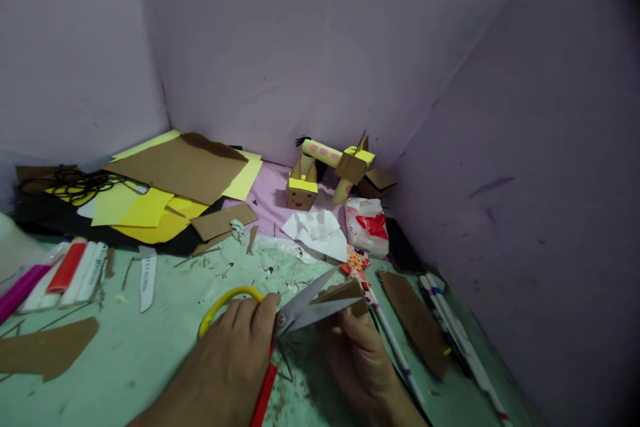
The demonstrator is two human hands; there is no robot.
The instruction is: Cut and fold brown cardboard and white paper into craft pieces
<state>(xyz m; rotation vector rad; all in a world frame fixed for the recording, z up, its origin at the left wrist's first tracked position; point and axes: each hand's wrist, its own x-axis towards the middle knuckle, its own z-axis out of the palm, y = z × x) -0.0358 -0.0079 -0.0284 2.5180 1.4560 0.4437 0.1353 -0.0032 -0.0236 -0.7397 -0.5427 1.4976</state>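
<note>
My left hand (230, 360) is closed on a pair of scissors (300, 307) with a yellow handle loop (225, 299). The grey blades are apart and point right. My right hand (360, 353) pinches a small brown cardboard piece (345, 291) that sits between the blades. Both hands are low over the green mat (150, 347), close together. A red strip (265, 390) shows under my left hand; I cannot make out what it is.
Brown cardboard sheets (180, 167) and yellow paper (145, 210) lie at the back left, with markers (60, 273) at the left edge. A cardboard box figure (301, 188), a dotted yellow tube (323, 152), a tissue pack (369, 223) and pens (450, 327) lie near the purple walls.
</note>
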